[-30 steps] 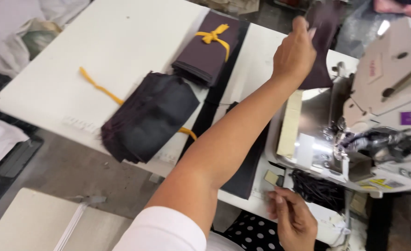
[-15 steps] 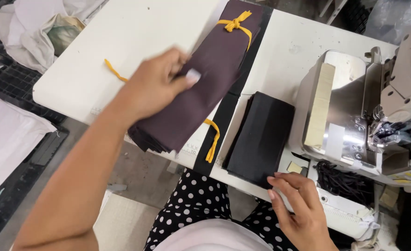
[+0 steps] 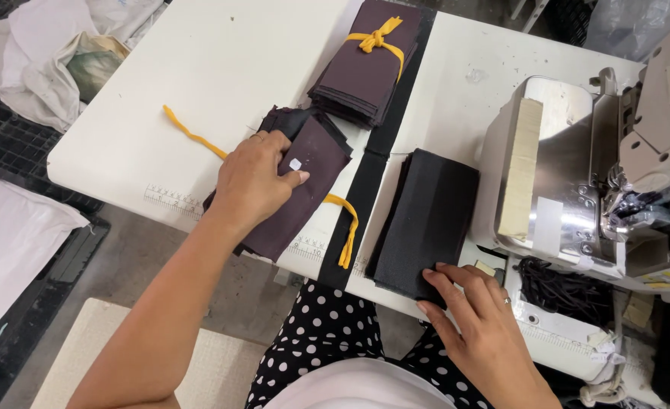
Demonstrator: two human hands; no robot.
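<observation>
My left hand [image 3: 255, 178] presses down on a loose stack of dark purple fabric pieces [image 3: 305, 178] at the near edge of the white table [image 3: 199, 60]. Its fingers lie flat on the top piece, next to a small white tag. A yellow tie strip [image 3: 342, 223] runs under that stack. My right hand [image 3: 475, 310] rests with fingertips on the near corner of a black fabric stack [image 3: 426, 220], beside the sewing machine [image 3: 600, 174]. A second purple bundle [image 3: 369, 64], tied with a yellow strip, lies farther back.
A black strip [image 3: 369, 163] runs down the gap between the two table tops. Dark cord scraps [image 3: 562, 284] lie under the machine. White cloth piles [image 3: 40, 53] sit on the floor at the left. A polka-dot skirt [image 3: 327, 333] covers my lap.
My left hand came back from the far side by the machine with a purple piece and laid it on the near stack. My right hand stayed at the black stack's corner.
</observation>
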